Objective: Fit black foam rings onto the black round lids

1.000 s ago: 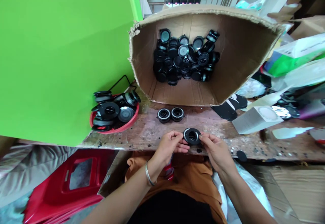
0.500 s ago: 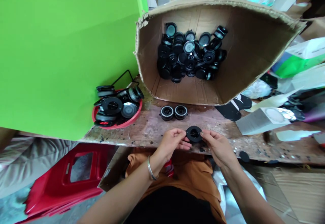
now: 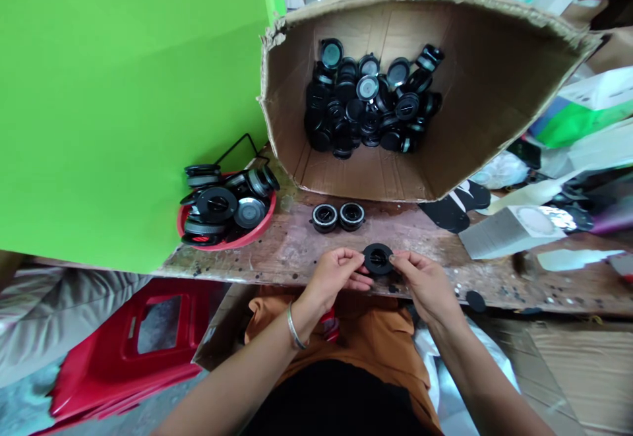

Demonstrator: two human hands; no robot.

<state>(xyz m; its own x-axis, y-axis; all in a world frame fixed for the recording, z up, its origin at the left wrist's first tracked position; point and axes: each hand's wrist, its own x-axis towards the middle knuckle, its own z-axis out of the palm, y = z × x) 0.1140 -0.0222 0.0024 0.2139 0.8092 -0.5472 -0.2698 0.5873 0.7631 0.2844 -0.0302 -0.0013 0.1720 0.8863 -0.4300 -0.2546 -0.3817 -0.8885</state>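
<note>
Between my two hands, just over the front edge of the wooden bench, is a black round part with a raised bar across its recessed centre. My left hand pinches its left rim, and my right hand pinches its right rim. Two round black parts with pale rings, a left one and a right one, lie side by side just beyond my hands. Farther left, a red bowl is heaped with similar round black parts.
A large open cardboard box with several black round parts stands behind. A green panel rises at the left. A white box, flat black pieces and a black disc lie to the right. A red stool stands below left.
Both hands keep hold of the black round part in nearly the same place. The view has shifted very slightly; nothing else has visibly moved.
</note>
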